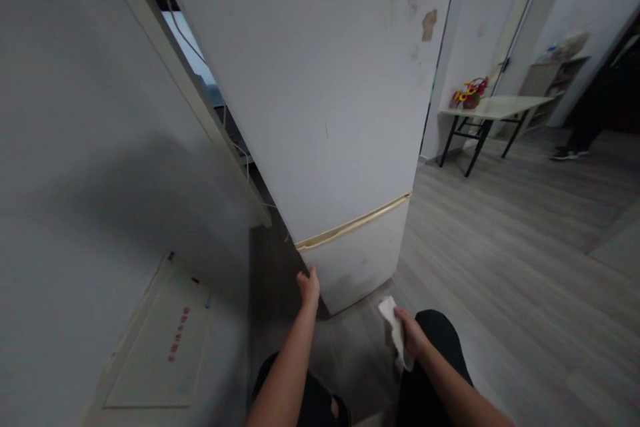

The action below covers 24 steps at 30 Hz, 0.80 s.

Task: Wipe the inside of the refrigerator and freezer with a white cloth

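The left hand [309, 287], at six o'clock in the head view, is at the lower left edge of the tall white refrigerator with cream trim [310, 93]; I cannot tell whether its fingers grip. The right hand [411, 335], at five o'clock, pinches a crumpled white cloth [397, 328]. The refrigerator spans twelve to six o'clock. Towards two o'clock stands a pale, black-legged table [510, 105].
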Each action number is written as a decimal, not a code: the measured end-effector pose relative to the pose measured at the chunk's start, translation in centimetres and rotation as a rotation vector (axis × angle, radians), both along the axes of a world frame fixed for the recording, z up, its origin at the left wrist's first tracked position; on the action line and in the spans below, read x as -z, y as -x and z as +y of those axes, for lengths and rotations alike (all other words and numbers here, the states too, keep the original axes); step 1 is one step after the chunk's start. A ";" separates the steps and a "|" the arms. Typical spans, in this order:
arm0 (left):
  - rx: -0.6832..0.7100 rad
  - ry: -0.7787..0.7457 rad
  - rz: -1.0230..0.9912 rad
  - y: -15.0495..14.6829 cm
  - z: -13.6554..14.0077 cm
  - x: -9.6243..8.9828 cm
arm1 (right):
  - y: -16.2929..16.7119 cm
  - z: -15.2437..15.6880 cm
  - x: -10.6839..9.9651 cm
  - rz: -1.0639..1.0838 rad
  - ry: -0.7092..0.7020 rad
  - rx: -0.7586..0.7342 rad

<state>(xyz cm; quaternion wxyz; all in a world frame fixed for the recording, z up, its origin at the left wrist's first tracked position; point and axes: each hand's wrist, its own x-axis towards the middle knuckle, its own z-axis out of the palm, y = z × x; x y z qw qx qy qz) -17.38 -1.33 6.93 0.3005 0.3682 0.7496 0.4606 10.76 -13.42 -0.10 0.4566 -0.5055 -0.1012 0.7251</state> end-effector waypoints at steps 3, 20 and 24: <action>0.180 0.022 -0.243 -4.1 -6.6 3.0 | 3.9 -1.0 0.1 -0.020 -0.147 -0.140; 0.790 0.074 -0.220 -4.0 -16.7 4.6 | 4.3 -5.1 -2.9 -0.195 -0.586 -0.544; 0.694 0.050 -0.301 -3.7 -17.3 3.7 | 4.6 -5.3 -4.2 -0.599 -0.832 -0.668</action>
